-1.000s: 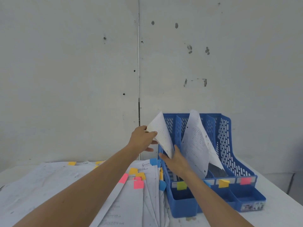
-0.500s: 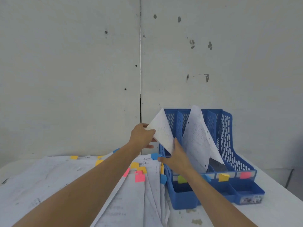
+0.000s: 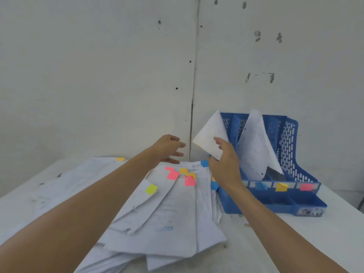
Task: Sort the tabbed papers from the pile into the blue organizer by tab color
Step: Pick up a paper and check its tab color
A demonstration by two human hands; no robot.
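Across the left and middle of the worktop point(image 3: 295, 243) the pile point(image 3: 167, 213) is lying fanned and loose, so your forearm reaching over it is risking dragging papers askew. The blue organizer point(image 3: 289, 150) is standing near the far right corner, just beside the pile. One sheet point(image 3: 210, 134) is leaning at its leftmost slot, and your right hand point(image 3: 224, 166) is pinching only its lower edge, so it may be buckling or flopping outside. Your left hand point(image 3: 167, 148) is hovering spread and holding nothing. The sheet's tab is hiding, so misfiling is possible.

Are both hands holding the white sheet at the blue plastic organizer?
No, only the right hand grips the white paper sheet; the left hand hangs open beside it.
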